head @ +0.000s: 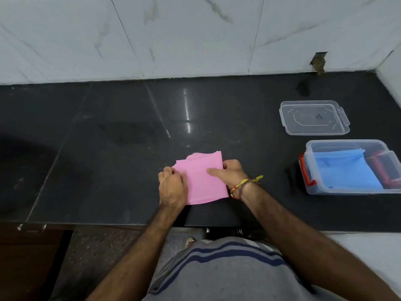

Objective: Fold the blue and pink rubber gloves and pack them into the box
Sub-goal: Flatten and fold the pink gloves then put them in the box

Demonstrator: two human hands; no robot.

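Both hands hold the pink glove, which lies folded into a rough rectangle on the dark surface, near its front edge. The left hand pinches the glove's left edge, its fingers curled shut on the fold. The right hand grips the right edge, thumb pressed flat on top and the other fingers tucked behind the edge. A braided band circles the right wrist. Well apart to the right sits the clear box, open, with red latches; the blue glove lies folded inside it, filling most of the bottom. Just beyond the box, toward the wall, the clear lid lies flat on the surface. White marbled tiles rise behind the surface.
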